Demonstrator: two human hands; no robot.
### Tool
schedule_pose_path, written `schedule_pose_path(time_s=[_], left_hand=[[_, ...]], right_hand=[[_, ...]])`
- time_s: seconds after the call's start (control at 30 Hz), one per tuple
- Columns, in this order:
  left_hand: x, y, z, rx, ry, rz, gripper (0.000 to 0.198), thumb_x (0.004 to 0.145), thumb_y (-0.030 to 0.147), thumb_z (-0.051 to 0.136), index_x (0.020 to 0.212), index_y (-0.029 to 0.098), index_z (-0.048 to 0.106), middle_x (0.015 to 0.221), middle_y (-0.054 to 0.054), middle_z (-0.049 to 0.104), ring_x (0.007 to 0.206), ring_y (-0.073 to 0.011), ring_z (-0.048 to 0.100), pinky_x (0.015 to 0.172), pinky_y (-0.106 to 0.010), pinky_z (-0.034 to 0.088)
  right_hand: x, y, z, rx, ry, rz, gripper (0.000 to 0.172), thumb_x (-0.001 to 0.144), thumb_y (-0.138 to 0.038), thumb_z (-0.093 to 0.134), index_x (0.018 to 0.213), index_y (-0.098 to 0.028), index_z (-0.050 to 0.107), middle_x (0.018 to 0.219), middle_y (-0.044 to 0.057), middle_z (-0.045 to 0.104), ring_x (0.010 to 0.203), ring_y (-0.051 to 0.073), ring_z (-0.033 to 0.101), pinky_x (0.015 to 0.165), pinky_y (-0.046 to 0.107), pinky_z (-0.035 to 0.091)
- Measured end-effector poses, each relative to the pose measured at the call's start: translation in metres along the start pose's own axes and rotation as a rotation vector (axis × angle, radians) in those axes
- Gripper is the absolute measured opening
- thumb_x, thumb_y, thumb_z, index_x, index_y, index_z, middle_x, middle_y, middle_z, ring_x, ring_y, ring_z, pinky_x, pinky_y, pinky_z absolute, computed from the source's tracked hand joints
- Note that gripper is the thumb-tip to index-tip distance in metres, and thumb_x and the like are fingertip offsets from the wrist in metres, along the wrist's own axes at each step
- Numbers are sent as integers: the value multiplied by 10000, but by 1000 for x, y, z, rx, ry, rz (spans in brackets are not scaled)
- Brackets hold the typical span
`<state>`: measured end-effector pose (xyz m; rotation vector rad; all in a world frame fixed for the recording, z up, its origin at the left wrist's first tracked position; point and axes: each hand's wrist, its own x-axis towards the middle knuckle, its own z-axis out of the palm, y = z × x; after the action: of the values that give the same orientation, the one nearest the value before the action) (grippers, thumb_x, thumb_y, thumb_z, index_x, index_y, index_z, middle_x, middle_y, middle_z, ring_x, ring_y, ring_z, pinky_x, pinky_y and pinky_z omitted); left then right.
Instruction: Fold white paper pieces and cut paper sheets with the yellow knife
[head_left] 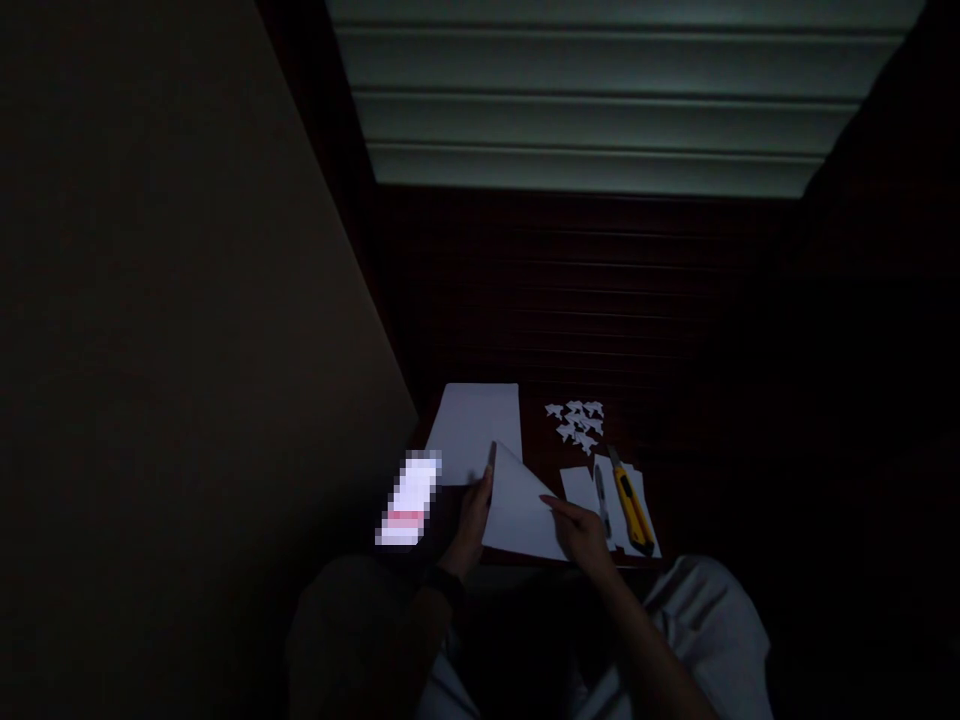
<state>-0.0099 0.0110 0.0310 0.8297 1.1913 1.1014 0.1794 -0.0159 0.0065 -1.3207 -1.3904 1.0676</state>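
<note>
A white sheet of paper (521, 505) with a slanting upper edge is held raised over the near part of a small dark table. My left hand (475, 512), a dark band on its wrist, grips the sheet along its left side. On the slanting right edge lies my right hand (579, 530), index finger along the paper and the thumb apparently behind it. Just right of that hand are a pen (602, 500) and a yellow utility knife (634, 508), resting on white paper pieces (577, 486).
Beyond my left hand lies a flat white paper (480, 420). Several small folded or cut paper shapes (577, 420) are gathered at the table's back right. A lit phone screen (410, 500), pixelated, is at the left. A wall (187, 300) rises close on the left; slatted panels (585, 120) stand ahead.
</note>
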Motion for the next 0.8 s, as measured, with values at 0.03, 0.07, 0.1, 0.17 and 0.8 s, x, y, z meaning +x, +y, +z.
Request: schedule_pose_path(time_s=[0.03,0.07,0.1,0.17,0.8], left_hand=[[0,-5,-1,5,5,49,568,693,612,508,980,129,591,883,-96,668,787,-222,633,647,-287,479],[1,-10,-3,34,13,93,509,679,571,561,928,128,601,856,-88,668,766,-218,632,634,-277,477],[1,-14,-4,66,15,114,462,665,539,598,880,130,604,827,-82,666,741,-213,630,617,-270,474],[4,-21,-5,104,44,134,407,654,508,624,816,136,597,775,-68,660,706,-204,624,592,-262,470],[14,-23,-9,14,78,179,553,711,425,614,1188,163,513,1039,-109,650,939,-232,611,780,-329,488]], right_hand=[[-1,2,1,0,-5,-13,330,782,-328,483,1041,-210,649,959,41,676,856,218,601,778,332,457],[-1,3,2,4,-10,-26,326,787,-322,477,1047,-217,645,991,40,667,871,214,599,788,329,454],[-1,4,2,10,-21,-38,325,794,-318,470,1054,-222,640,1019,39,657,889,211,595,801,328,450],[-1,5,3,16,-38,-55,323,806,-315,456,1059,-227,636,1037,37,649,910,209,589,821,332,442],[-6,-13,11,-31,6,-114,412,811,-252,446,1219,-252,501,1180,19,572,1063,220,528,924,356,393]])
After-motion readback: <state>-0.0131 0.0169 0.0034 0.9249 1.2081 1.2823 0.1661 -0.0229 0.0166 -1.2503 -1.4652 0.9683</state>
